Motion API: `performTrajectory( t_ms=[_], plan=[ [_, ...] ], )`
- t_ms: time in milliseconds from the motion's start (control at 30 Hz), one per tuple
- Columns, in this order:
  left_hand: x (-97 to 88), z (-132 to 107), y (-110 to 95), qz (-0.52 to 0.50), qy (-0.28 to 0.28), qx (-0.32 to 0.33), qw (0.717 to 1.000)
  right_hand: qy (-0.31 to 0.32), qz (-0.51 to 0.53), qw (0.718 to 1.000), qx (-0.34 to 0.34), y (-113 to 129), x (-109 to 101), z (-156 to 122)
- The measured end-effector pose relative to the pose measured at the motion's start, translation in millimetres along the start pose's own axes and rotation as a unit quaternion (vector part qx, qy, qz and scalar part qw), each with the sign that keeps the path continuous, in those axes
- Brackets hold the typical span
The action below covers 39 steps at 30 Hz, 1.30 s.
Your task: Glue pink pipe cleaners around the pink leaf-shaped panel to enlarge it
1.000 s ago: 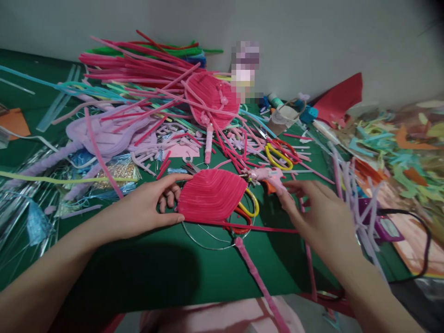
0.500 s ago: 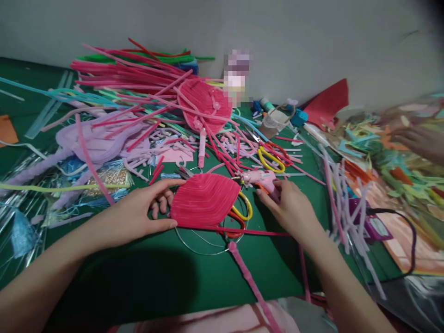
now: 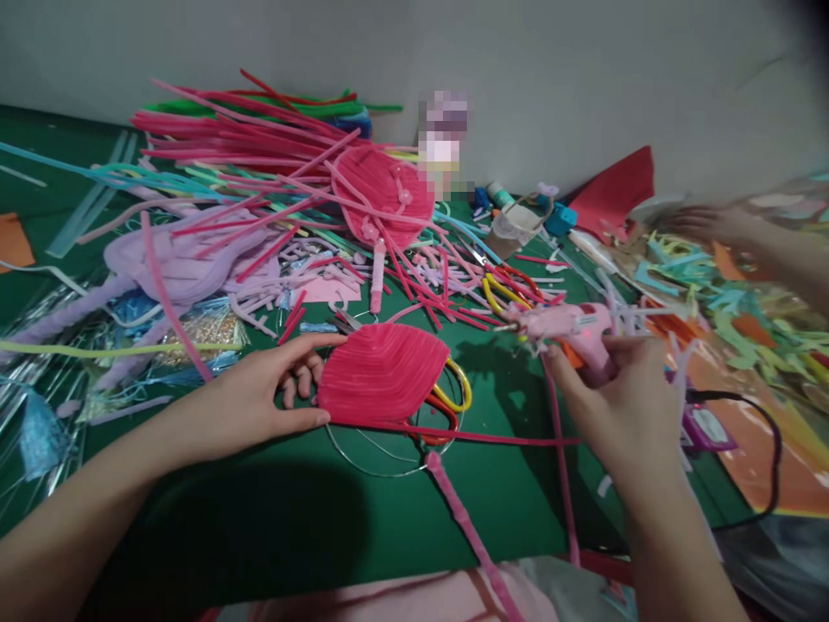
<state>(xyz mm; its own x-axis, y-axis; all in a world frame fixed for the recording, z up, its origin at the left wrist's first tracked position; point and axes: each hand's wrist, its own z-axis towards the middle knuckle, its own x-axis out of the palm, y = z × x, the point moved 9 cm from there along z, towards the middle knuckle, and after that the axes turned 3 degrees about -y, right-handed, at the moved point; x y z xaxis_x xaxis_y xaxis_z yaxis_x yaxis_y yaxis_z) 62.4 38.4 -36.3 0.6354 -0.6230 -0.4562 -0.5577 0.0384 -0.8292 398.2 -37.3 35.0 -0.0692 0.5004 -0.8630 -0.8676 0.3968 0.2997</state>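
Note:
My left hand grips the left edge of a half-covered fan, its red pipe cleaners laid in rows over a wire hoop. A pink wrapped handle runs from the hoop toward me. One loose red pipe cleaner stretches right from the fan's lower edge. My right hand is closed round a pink glue gun, held above the table with its nozzle pointing left, apart from the fan. Scissors with red and yellow handles lie partly hidden under the fan.
Behind are a finished red fan, purple pipe-cleaner pieces and a heap of pink pipe cleaners. More scissors and a small basket lie beyond. Another person's hand reaches over scraps at right, near a black cable.
My right hand has lifted the glue gun and carried it right, away from the fan. My left hand and the fan stay put. The other person's hand has moved left.

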Motion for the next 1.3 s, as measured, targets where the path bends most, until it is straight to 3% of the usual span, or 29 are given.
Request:
performTrajectory(
  t_ms=[167, 333, 533, 1300],
  plan=[
    [-1.5, 0.4, 0.2, 0.004, -0.011, 0.008, 1.000, 0.017, 0.110, 0.992, -0.055, 24.1, -6.3, -36.8],
    [-0.6, 1.4, 0.9, 0.020, -0.013, 0.011, 1.000, -0.018, 0.111, 0.985, -0.128, 44.4, -11.1, -60.6],
    [-0.8, 0.7, -2.8, 0.019, -0.009, 0.008, 1.000, -0.049, 0.075, 0.973, -0.212, 59.6, -12.0, -69.0],
    [1.5, 2.4, 2.8, 0.018, 0.008, 0.006, 1.000, -0.036, 0.065, 0.970, -0.230, 62.5, -10.5, -70.8]
  ],
)
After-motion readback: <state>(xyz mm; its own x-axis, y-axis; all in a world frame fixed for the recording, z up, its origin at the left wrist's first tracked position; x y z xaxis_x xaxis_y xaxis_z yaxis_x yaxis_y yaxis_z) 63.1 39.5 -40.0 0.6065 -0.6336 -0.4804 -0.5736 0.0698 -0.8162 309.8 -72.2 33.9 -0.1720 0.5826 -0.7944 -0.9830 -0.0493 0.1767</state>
